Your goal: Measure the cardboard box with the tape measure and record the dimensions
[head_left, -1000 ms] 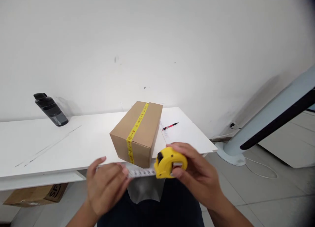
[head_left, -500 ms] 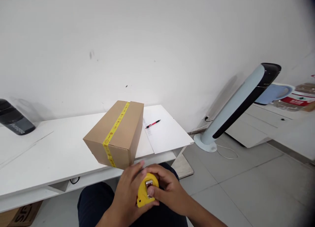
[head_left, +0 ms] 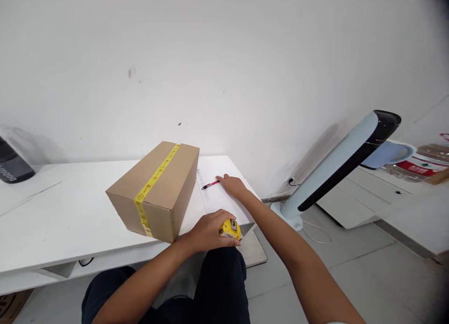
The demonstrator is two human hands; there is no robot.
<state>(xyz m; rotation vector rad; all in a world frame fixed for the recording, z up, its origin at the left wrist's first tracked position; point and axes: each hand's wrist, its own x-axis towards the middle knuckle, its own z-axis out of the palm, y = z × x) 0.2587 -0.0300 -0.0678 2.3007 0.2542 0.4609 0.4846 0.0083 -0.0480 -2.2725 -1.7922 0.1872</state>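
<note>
My left hand (head_left: pixel 206 231) is wrapped over a yellow tape measure (head_left: pixel 230 229) at the near edge of the white table (head_left: pixel 70 211). My right hand (head_left: pixel 232 185) reaches across a sheet of paper (head_left: pixel 217 197), its fingers stretched out and touching the end of a red and black pen (head_left: pixel 209 185). A brown cardboard box (head_left: pixel 156 188) sealed with yellow tape sits left of the paper, close to my left hand.
A dark water bottle (head_left: pixel 12 164) lies at the table's far left. A tilted pale blue and black tower fan (head_left: pixel 336 165) stands on the floor to the right, with its cable. White cabinets (head_left: pixel 386 193) carry packets further right. My dark-trousered legs are below.
The tape was drawn back into its case. My right hand let go of the tape measure and reached out to the pen; my left hand took the tape measure. The view swung right.
</note>
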